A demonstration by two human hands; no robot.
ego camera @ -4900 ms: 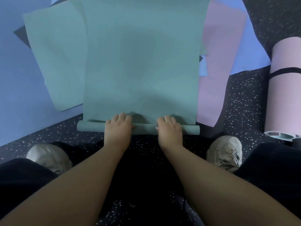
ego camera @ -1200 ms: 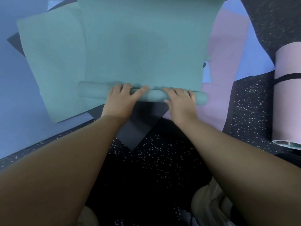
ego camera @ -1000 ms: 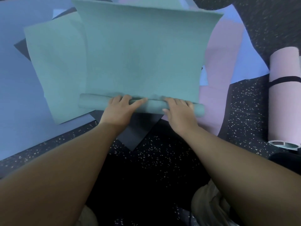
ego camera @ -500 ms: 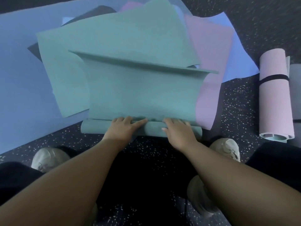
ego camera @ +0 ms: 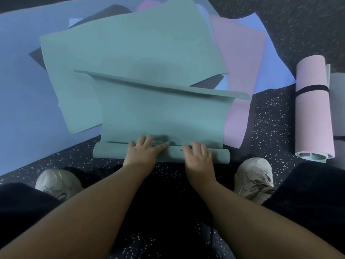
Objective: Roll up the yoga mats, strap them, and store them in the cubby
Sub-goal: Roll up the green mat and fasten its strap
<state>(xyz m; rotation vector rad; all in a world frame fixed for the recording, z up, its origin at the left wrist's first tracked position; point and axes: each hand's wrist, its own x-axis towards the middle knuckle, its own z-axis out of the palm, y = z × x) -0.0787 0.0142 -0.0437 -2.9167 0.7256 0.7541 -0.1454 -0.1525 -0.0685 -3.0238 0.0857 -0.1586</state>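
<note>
A teal yoga mat lies on the speckled floor in front of me, partly rolled. Its rolled end sits nearest my feet, and its far edge curls up off the pile. My left hand presses on the roll with straight, spread fingers that reach onto the flat part. My right hand lies beside it with its fingers bent over the top of the roll. A rolled pink mat with a black strap around it lies to the right.
Under the teal mat are several flat mats: another teal one, a pink one, a large blue one at left and a dark one. A grey roll lies at the right edge. My shoes flank the roll.
The roll, with both hands on it, has come back toward my feet from out on the pile. The mat's far edge has lifted and folded toward me.
</note>
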